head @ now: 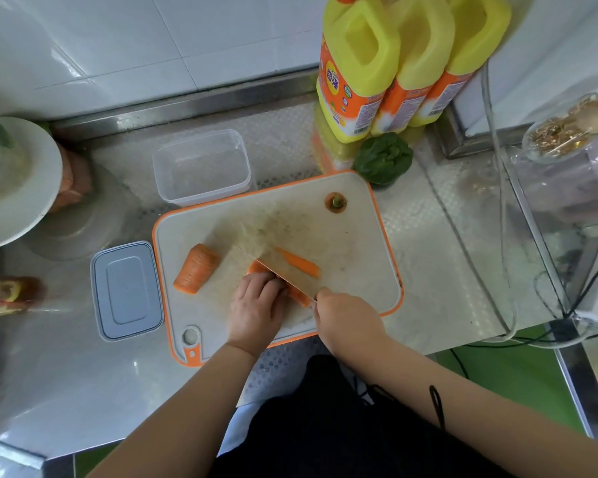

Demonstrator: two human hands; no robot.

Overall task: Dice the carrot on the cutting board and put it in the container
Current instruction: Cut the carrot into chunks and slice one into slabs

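Nearest, right hand [346, 313] clenched on the knife [273, 262] handle, left hand [256, 305] curled over the carrot piece [299, 294] under the blade on the cutting board [359, 243]. Beyond, 1 cut strip [299, 263], 1 whole chunk [195, 269] and the trimmed top [335, 202]: slicing under way, no dice visible yet. Farthest, container [202, 167] on the worktop [446, 270] holding nothing, lid [126, 291] off beside the board, so dicing and transfer probably all ahead.
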